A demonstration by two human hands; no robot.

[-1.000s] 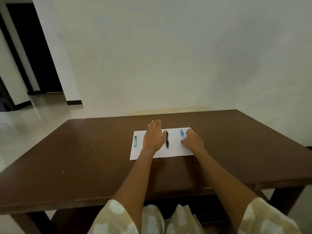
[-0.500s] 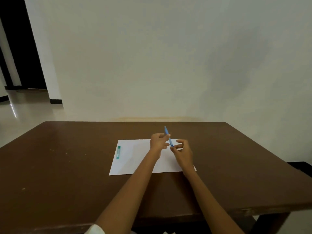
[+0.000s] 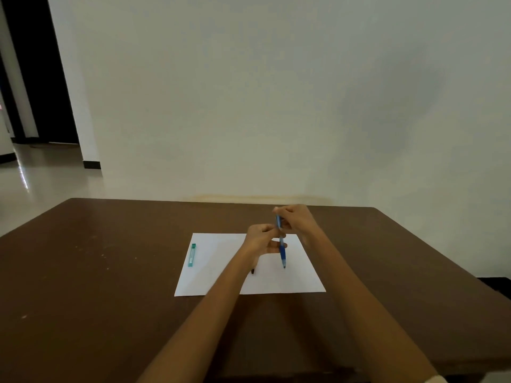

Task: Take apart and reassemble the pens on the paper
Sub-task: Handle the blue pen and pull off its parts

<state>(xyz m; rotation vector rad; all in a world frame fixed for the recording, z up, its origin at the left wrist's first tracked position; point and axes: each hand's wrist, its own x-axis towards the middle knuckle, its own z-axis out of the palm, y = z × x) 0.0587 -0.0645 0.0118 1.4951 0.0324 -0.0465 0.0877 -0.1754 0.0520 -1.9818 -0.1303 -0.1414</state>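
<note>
Both hands, left (image 3: 261, 239) and right (image 3: 297, 221), grip upright blue plastic pen (image 3: 282, 251) over white paper sheet (image 3: 221, 261); teal pen (image 3: 191, 255) lies near its left edge.

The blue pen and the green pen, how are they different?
The blue pen is held up, nearly upright, by both hands; the green pen lies flat, untouched, on the paper. The blue pen looks longer. Both are over the same sheet.

1. Black pen (image 3: 252, 271): only its near tip shows; the left forearm hides the rest.
2. Blue pen (image 3: 282, 251): far end concealed within the right hand (image 3: 297, 221).
3. Worktop (image 3: 96, 272): near edge cut off by the frame.
</note>
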